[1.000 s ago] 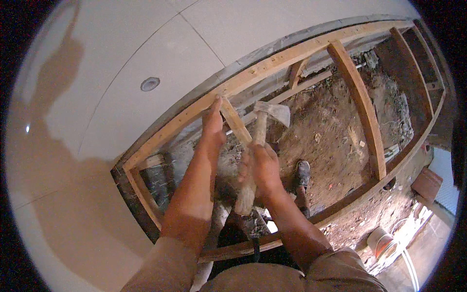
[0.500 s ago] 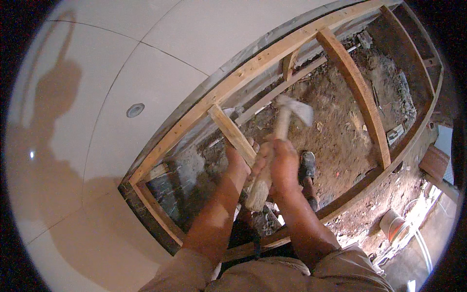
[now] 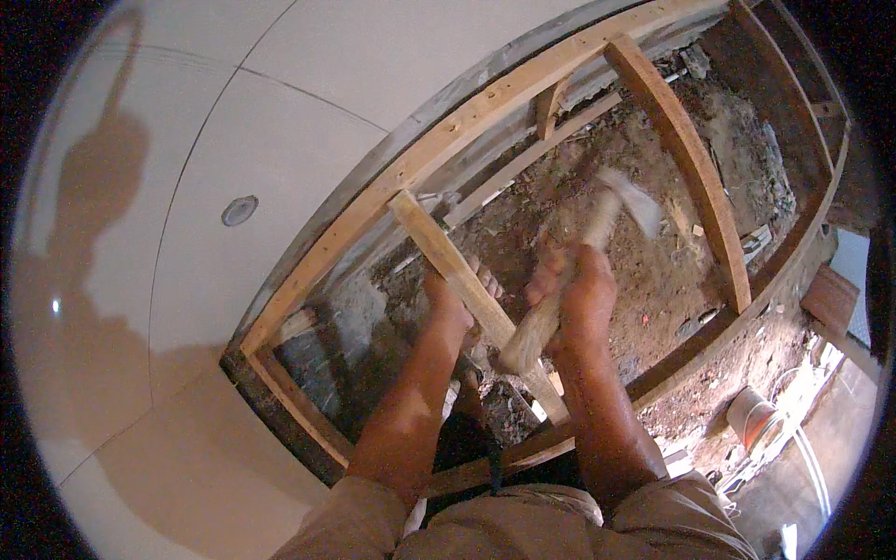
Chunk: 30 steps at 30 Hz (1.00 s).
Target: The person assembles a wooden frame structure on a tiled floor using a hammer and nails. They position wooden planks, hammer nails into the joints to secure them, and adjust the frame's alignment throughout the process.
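Observation:
My right hand is closed round the pale wooden handle of a hatchet. Its metal head is smeared by motion and points away from me, above the bare dirt. The handle's butt end lies over the lower part of a short wooden crosspiece, and I cannot tell whether they touch. From the left, my left hand grips that crosspiece, its fingers passing beneath and their tips showing on the right side. The crosspiece slants between the long far beam and the near rail of a wooden frame.
A long wooden beam edges the pale tiled surface at left. Another crosspiece spans the frame further right. Dirt and rubble lie inside it. Outside, at lower right, are a bucket and a reddish-brown block.
My right hand has swung the hatchet rightward, away from the crosspiece, uncovering the crosspiece's lower part. My left hand stays on the wood. The whole view has shifted slightly.

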Each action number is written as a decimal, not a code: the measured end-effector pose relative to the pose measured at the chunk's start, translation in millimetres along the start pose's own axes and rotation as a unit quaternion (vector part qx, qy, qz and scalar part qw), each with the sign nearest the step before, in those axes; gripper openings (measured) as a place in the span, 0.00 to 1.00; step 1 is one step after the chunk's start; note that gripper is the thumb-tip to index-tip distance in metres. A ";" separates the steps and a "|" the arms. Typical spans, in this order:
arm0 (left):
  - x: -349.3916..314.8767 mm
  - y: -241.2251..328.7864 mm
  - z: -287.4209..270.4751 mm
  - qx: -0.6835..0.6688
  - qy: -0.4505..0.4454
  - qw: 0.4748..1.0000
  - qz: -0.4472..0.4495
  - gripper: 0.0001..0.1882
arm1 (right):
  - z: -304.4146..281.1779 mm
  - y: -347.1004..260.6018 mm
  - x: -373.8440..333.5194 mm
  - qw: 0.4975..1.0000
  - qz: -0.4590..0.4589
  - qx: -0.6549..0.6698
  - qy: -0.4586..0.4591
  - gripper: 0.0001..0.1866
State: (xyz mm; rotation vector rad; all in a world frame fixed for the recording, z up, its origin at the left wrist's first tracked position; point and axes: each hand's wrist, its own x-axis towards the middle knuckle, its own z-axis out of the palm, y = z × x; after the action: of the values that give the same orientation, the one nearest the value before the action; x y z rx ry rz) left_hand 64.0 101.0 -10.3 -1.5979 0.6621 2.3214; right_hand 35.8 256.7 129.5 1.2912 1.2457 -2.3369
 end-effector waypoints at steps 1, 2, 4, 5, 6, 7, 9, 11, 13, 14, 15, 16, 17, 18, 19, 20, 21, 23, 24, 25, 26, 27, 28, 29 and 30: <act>-1.6 0.6 1.2 0.006 0.006 1.000 -0.026 0.35 | 0.8 6.4 -1.0 0.999 -0.006 0.033 0.016 0.12; -2.6 2.7 2.4 0.009 0.003 1.000 -0.023 0.35 | 2.2 13.9 -2.7 0.997 -0.011 0.065 0.031 0.12; -4.3 3.1 5.6 0.021 -0.009 0.999 -0.023 0.35 | 9.7 58.8 -11.9 0.999 -0.032 -0.008 0.014 0.12; -6.0 5.2 6.1 0.031 -0.016 0.999 -0.019 0.35 | 4.8 90.7 4.4 0.969 -0.197 -0.140 -0.053 0.13; -8.6 2.2 9.9 0.039 -0.024 0.999 -0.020 0.35 | -6.4 127.8 25.7 0.890 -0.352 -0.267 -0.111 0.13; -6.5 5.7 5.0 0.040 -0.024 0.999 -0.020 0.36 | -9.0 115.6 28.5 0.915 -0.257 -0.255 -0.179 0.13; -12.3 7.4 -6.8 0.047 -0.033 0.998 -0.016 0.36 | -18.3 87.3 21.0 0.929 -0.038 -0.248 -0.272 0.14; -15.9 8.0 -7.3 0.060 -0.057 0.996 -0.018 0.36 | -7.7 33.2 1.7 0.981 0.099 -0.116 -0.118 0.13; -16.8 9.9 -10.4 0.064 -0.070 0.995 -0.018 0.36 | -7.5 21.4 2.5 0.999 0.024 0.038 -0.021 0.13; -15.6 11.2 -10.9 0.058 -0.063 0.996 -0.019 0.36 | -6.1 20.9 2.2 0.993 -0.013 0.114 0.027 0.13; -13.4 10.0 -8.4 0.053 -0.059 0.997 -0.024 0.36 | -3.7 33.1 -0.5 0.995 -0.032 0.091 0.021 0.12; -11.3 8.8 -5.5 0.051 -0.053 0.997 -0.027 0.36 | 0.2 60.7 -1.5 0.996 -0.050 0.069 0.015 0.12; -9.3 7.4 -3.6 0.050 -0.051 0.997 -0.027 0.35 | 0.1 84.3 3.5 0.997 -0.069 0.046 0.009 0.12; -9.0 7.6 -2.4 0.049 -0.043 0.998 -0.026 0.35 | -3.3 103.8 14.7 0.992 -0.039 -0.063 -0.098 0.11; -9.0 7.2 -3.2 0.050 -0.037 0.998 -0.024 0.35 | -0.7 113.7 21.0 0.964 -0.007 -0.172 -0.203 0.11; -8.3 5.4 -2.3 0.049 -0.030 0.998 -0.025 0.35 | -7.6 116.1 27.8 0.946 0.007 -0.222 -0.236 0.11; -6.3 5.6 -7.2 0.051 -0.024 0.998 -0.018 0.35 | -5.6 113.2 28.9 0.922 0.019 -0.272 -0.274 0.11; -3.1 5.0 -17.2 0.054 -0.013 0.998 -0.010 0.34 | -1.5 53.6 9.1 0.954 0.025 -0.218 -0.205 0.11; -2.3 4.9 -20.6 0.051 -0.028 0.998 -0.013 0.34 | -3.3 30.7 3.4 0.973 0.027 -0.162 -0.161 0.11; 0.8 4.7 -26.3 0.051 -0.051 0.997 -0.015 0.34 | -6.8 16.5 5.2 0.993 0.033 -0.052 -0.105 0.11; 2.8 11.1 -35.7 0.031 -0.153 0.987 -0.038 0.33 | -7.5 11.3 5.9 0.996 0.039 0.058 -0.048 0.11; 0.0 9.3 -26.7 0.015 -0.097 0.994 -0.037 0.34 | -6.2 12.9 5.8 0.997 0.012 0.070 -0.018 0.11; -6.2 7.7 -13.7 -0.001 -0.039 0.999 -0.035 0.34 | -1.6 20.1 3.7 0.996 -0.013 0.082 0.010 0.11; -7.0 8.2 -7.1 0.002 0.009 0.998 -0.054 0.32 | 4.7 30.9 0.5 0.994 -0.038 0.094 0.039 0.11; -11.7 15.0 -5.9 -0.001 0.063 0.996 -0.062 0.30 | 16.1 57.5 -9.4 1.000 -0.014 0.017 0.003 0.10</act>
State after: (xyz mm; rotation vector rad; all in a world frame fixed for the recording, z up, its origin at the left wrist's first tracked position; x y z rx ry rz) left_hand 66.5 85.7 2.2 -1.7464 0.5694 2.1492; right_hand 61.6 206.6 107.7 1.3005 1.2380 -2.3860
